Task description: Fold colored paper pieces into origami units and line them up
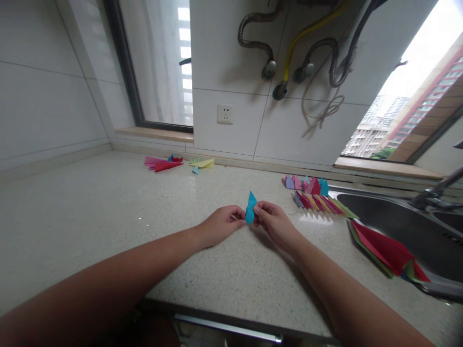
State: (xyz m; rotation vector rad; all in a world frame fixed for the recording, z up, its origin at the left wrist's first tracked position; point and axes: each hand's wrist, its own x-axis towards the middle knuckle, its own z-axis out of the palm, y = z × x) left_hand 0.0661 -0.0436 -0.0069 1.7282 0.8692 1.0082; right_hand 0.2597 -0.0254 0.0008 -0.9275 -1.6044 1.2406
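A small folded piece of blue paper [250, 208], pointed at its top, is held upright just over the counter [231, 270]. My left hand [224, 222] pinches its lower left edge between thumb and fingers. On the other side, my right hand [273, 219] grips the right edge with the thumb in front. Right of my hands stands a row of folded paper pieces in red, yellow and pink [320, 203]. Behind that row sits another group of small pink, red and blue folded papers [306, 184].
Larger folded red and green papers [385, 248] lie by the sink [415, 241] at the right. Pink and red folded papers [162, 164] and yellow ones [204, 164] rest near the back wall. Hoses and a wall socket [225, 114] are above the counter.
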